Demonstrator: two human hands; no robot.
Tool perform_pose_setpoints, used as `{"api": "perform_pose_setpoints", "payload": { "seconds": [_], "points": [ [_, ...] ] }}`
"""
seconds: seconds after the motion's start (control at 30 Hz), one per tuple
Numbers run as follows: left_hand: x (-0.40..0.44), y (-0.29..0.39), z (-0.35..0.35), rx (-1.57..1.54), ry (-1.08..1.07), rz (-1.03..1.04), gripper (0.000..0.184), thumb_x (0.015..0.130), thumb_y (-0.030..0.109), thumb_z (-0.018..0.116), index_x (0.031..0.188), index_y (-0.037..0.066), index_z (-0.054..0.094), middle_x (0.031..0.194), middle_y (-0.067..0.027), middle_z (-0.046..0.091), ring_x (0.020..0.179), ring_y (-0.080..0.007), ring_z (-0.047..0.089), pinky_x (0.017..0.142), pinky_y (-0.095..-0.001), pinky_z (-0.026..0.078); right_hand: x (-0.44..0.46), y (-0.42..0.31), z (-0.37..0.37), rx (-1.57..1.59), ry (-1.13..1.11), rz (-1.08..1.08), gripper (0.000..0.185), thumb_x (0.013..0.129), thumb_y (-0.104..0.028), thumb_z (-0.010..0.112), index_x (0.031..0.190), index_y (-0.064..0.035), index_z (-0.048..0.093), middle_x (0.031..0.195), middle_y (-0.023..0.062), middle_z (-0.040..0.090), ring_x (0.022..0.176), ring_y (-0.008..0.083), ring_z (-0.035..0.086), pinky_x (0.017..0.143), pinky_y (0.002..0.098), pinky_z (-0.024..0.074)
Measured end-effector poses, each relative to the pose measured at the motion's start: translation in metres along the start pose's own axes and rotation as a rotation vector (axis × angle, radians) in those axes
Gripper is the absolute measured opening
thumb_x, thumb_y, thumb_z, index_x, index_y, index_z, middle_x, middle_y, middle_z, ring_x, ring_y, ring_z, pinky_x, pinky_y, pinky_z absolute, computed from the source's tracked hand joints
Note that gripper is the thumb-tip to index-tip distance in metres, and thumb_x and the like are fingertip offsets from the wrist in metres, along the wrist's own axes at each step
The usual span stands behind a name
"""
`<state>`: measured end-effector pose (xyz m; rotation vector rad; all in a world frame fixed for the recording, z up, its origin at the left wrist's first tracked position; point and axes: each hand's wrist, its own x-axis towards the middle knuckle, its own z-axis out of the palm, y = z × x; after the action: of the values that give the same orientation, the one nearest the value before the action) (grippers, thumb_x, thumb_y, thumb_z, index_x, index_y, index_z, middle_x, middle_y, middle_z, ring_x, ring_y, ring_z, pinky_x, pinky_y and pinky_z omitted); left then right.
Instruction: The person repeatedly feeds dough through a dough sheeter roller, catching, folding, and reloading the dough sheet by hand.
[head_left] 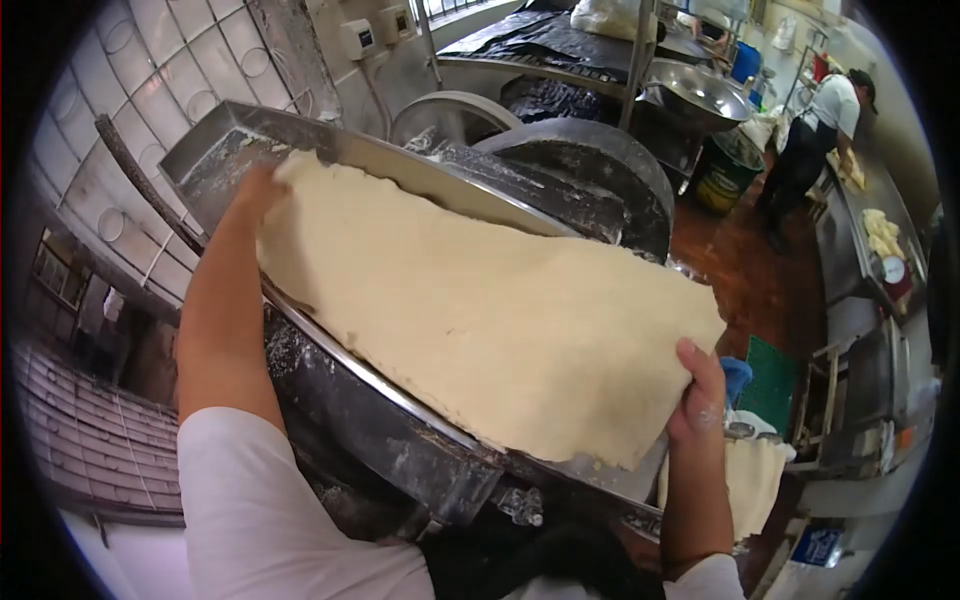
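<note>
A wide, pale sheet of dough (480, 310) lies stretched over a long metal tray (360, 375) with raised sides. At its upper left end is my left hand (262, 188), blurred, with its fingers hidden at the dough's edge. My right hand (700, 395) grips the right edge, thumb on top and the other fingers underneath, out of sight. Another piece of pale dough (755, 480) hangs below the tray's right end, beside my right forearm.
Floury round machine parts (590, 160) stand just behind the tray. A barred window is at the left. Farther back are a metal bowl (700, 92), a dark bucket (728, 172) and a person (825, 130) working at a right-hand counter (865, 235) with dough on it.
</note>
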<state>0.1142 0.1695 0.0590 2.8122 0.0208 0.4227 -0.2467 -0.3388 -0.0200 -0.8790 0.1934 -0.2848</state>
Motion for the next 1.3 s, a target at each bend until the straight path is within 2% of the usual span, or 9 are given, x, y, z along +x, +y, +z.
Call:
{"api": "perform_pose_setpoints", "payload": {
  "seconds": [0.23, 0.3, 0.43, 0.57, 0.67, 0.7, 0.9, 1.03, 1.3],
  "points": [
    [-0.045, 0.044, -0.028, 0.222, -0.027, -0.058, 0.061, 0.080, 0.035, 0.068, 0.127, 0.002, 0.049, 0.120, -0.0165, 0.058, 0.107, -0.0280, 0.057, 0.085, -0.0391, 0.047, 0.003, 0.070, -0.073, -0.355, -0.048, 0.679, 0.056, 0.080, -0.025, 0.069, 0.125, -0.0027, 0.044, 0.112, 0.0091, 0.058, 0.106, 0.0220, 0.056, 0.087, 0.0376, 0.0455],
    [-0.075, 0.068, -0.071, -0.252, -0.274, 0.058, 0.063, 0.082, 0.036, 0.064, 0.130, -0.001, 0.046, 0.128, -0.0171, 0.053, 0.119, -0.0256, 0.049, 0.096, -0.0372, 0.041, -0.004, 0.097, -0.099, -0.501, -0.032, 0.584, 0.051, 0.081, -0.031, 0.068, 0.121, -0.0068, 0.048, 0.108, 0.0057, 0.059, 0.102, 0.0186, 0.056, 0.084, 0.0362, 0.0436],
    [-0.240, 0.145, -0.148, -0.473, -0.224, 0.188, 0.051, 0.089, 0.042, 0.055, 0.124, 0.004, 0.052, 0.107, -0.0109, 0.063, 0.100, -0.0210, 0.059, 0.084, -0.0341, 0.046, -0.005, 0.116, -0.142, -0.435, 0.025, 0.614, 0.046, 0.083, -0.033, 0.064, 0.120, -0.0097, 0.050, 0.110, 0.0073, 0.058, 0.100, 0.0192, 0.056, 0.082, 0.0360, 0.0448],
    [-0.368, 0.114, -0.148, -1.333, -1.000, 0.677, 0.056, 0.065, 0.012, 0.080, 0.111, -0.011, 0.058, 0.104, -0.0314, 0.061, 0.095, -0.0437, 0.063, 0.083, -0.0495, 0.051, -0.008, 0.136, -0.188, -0.265, 0.130, 0.762, 0.044, 0.086, -0.034, 0.059, 0.120, -0.0087, 0.050, 0.114, 0.0123, 0.058, 0.101, 0.0229, 0.057, 0.081, 0.0355, 0.0469],
    [-0.451, 0.132, -0.081, -1.282, -1.307, 0.464, 0.041, 0.083, 0.012, 0.065, 0.112, -0.015, 0.057, 0.109, -0.0258, 0.062, 0.102, -0.0348, 0.062, 0.089, -0.0390, 0.047, -0.012, 0.150, -0.212, -0.154, 0.175, 0.842, 0.040, 0.088, -0.034, 0.056, 0.119, -0.0090, 0.050, 0.115, 0.0142, 0.058, 0.101, 0.0250, 0.058, 0.079, 0.0362, 0.0484],
    [-0.479, 0.149, -0.069, -1.107, -1.421, 0.031, 0.039, 0.090, 0.017, 0.058, 0.118, -0.009, 0.055, 0.116, -0.0195, 0.061, 0.109, -0.0252, 0.058, 0.094, -0.0323, 0.043, -0.013, 0.155, -0.215, -0.146, 0.168, 0.866, 0.040, 0.088, -0.034, 0.056, 0.118, -0.0090, 0.051, 0.114, 0.0140, 0.058, 0.099, 0.0249, 0.058, 0.079, 0.0362, 0.0486],
    [-0.549, 0.186, 0.128, -1.052, -0.815, -0.578, 0.065, 0.085, 0.024, 0.067, 0.139, 0.002, 0.036, 0.132, -0.0107, 0.048, 0.121, -0.0206, 0.044, 0.104, -0.0346, 0.033, -0.017, 0.168, -0.220, -0.164, 0.007, 0.958, 0.041, 0.088, -0.035, 0.056, 0.120, -0.0097, 0.051, 0.112, 0.0135, 0.060, 0.095, 0.0252, 0.060, 0.078, 0.0370, 0.0486],
    [-0.561, 0.160, 0.268, -0.629, -0.149, -0.110, 0.076, 0.079, 0.023, 0.072, 0.140, 0.001, 0.032, 0.136, -0.0153, 0.041, 0.126, -0.0256, 0.039, 0.106, -0.0371, 0.028, -0.027, 0.146, -0.229, -0.269, -0.030, 0.974, 0.041, 0.088, -0.035, 0.057, 0.120, -0.0107, 0.051, 0.111, 0.0129, 0.060, 0.095, 0.0241, 0.060, 0.076, 0.0360, 0.0485],
    [-0.497, 0.239, 0.235, -1.172, 0.022, -0.101, 0.040, 0.086, 0.021, 0.062, 0.118, -0.001, 0.052, 0.113, -0.0116, 0.057, 0.100, -0.0258, 0.054, 0.088, -0.0370, 0.041, -0.058, 0.090, -0.306, -0.230, 0.229, 0.903, 0.039, 0.088, -0.035, 0.056, 0.118, -0.0113, 0.051, 0.110, 0.0109, 0.060, 0.095, 0.0219, 0.059, 0.076, 0.0336, 0.0472]
  ]
}}
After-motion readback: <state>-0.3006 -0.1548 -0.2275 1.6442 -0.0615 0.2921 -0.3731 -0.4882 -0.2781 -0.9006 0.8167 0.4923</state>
